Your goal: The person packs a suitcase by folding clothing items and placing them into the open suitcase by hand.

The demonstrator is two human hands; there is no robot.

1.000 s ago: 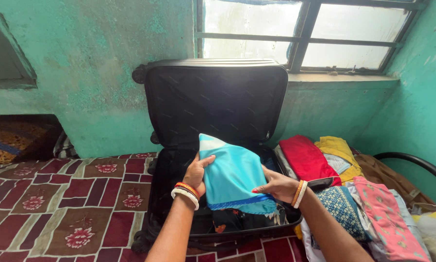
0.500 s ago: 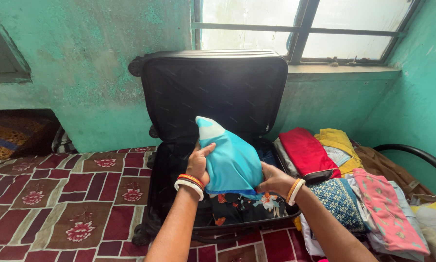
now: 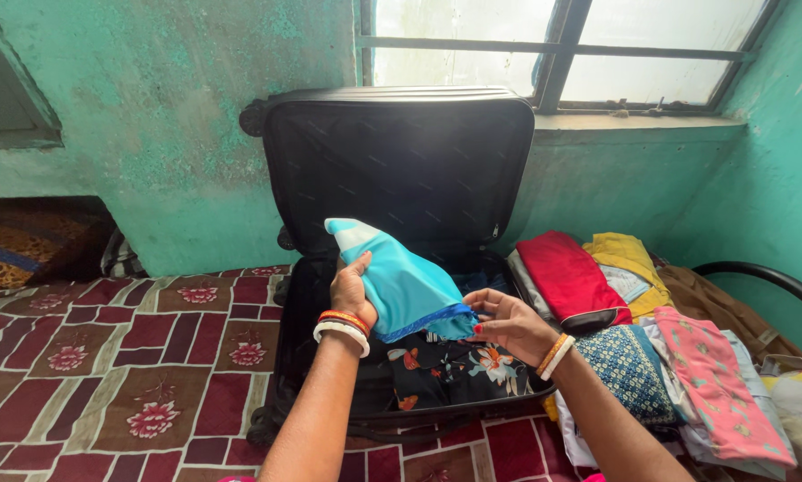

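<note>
Both hands up over the open black suitcase [image 3: 329, 295], which lies on a bed w/ a maroon flower-print sheet [image 3: 133, 357]; lid stands upright vs. the green wall, under a window. Left hand [image 3: 352, 290] grasping a folded turquoise cloth [image 3: 401, 286] at its left edge, thumb on top, red + white bangles at the wrist. Right hand [image 3: 508, 323] pinches the cloth's lower right corner, near the dark blue border; fingers partly spread, orange + white bangles on that wrist. Cloth is held tilted, top corner pointing up-left, above the suitcase base, not resting on anything. Below it in the base: a black flower-print garment [image 3: 454, 366]. Just right of the suitcase, a pile of folded clothes: red piece [image 3: 566, 277], yellow one [image 3: 624, 259], blue patterned one [image 3: 628, 379], pink printed one [image 3: 709, 384]. Black curved bed rail [image 3: 767, 286] at far right.
</note>
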